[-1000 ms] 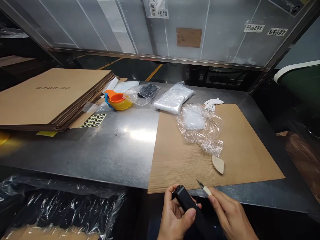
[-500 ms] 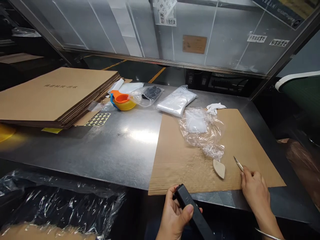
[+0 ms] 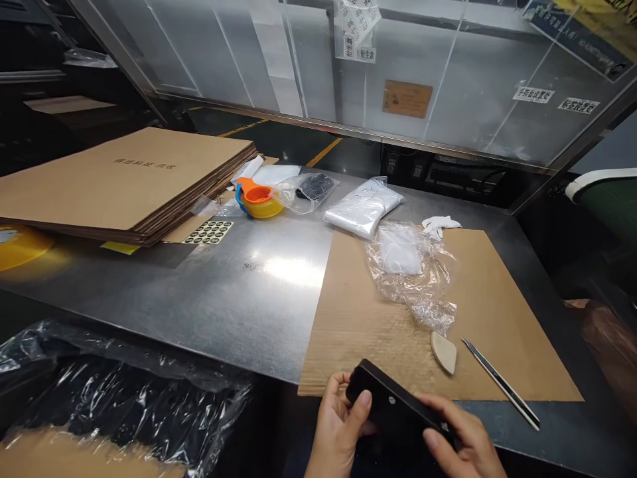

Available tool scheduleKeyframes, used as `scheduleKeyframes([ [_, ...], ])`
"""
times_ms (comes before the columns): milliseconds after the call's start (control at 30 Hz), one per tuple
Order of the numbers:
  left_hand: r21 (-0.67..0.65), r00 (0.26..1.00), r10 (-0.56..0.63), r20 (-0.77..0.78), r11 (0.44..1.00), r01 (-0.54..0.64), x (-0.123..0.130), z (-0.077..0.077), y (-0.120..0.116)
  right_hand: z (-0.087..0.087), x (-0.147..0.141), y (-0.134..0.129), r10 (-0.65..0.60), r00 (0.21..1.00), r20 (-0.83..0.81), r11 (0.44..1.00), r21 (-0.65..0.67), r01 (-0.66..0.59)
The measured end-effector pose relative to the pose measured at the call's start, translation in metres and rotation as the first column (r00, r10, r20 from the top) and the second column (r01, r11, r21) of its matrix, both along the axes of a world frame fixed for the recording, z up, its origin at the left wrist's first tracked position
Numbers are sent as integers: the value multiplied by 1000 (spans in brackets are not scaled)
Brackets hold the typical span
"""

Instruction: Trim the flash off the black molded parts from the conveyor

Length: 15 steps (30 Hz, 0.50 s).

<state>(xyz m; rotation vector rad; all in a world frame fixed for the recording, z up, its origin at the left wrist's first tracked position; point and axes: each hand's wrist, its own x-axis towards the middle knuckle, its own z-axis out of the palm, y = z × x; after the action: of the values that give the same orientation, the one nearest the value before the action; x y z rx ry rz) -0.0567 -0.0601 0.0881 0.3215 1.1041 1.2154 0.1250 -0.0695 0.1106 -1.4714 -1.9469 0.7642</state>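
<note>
A flat black rectangular casing (image 3: 393,425), with a small light round spot near its upper edge, is held between both my hands at the front edge of the table. My left hand (image 3: 338,425) grips its left end, thumb on the face. At the right end my right hand (image 3: 460,438) grips it, thumb also on top. Just beyond, a craft knife (image 3: 500,384) lies on the cardboard sheet (image 3: 348,332), its handle end over the metal. A beige wedge-shaped pad (image 3: 443,353) rests left of the knife, beside crumpled clear plastic film (image 3: 415,279).
A tall stack of flat cartons (image 3: 149,179) stands at left. Behind are an orange and yellow tape dispenser (image 3: 261,202), bagged white items (image 3: 365,206) and a white glove (image 3: 440,226). A plastic-lined box (image 3: 119,405) is at lower left. A sloping panel (image 3: 318,99) overhangs the back.
My right hand has let go of the craft knife, now lying on the cardboard, and has taken the black casing's right end. The casing has turned its broad face up. The view has shifted slightly.
</note>
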Motion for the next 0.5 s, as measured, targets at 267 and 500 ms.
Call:
scheduleKeyframes([
  [267, 135, 989, -50, -136, 988, 69, -33, 18, -1, 12, 16, 18, 96, 995, 23, 993, -68, -94],
  [500, 180, 968, -250, -37, 951, 253, -49, 30, -4, 13, 17, 21, 42, 996, -80, 976, -208, -58],
])
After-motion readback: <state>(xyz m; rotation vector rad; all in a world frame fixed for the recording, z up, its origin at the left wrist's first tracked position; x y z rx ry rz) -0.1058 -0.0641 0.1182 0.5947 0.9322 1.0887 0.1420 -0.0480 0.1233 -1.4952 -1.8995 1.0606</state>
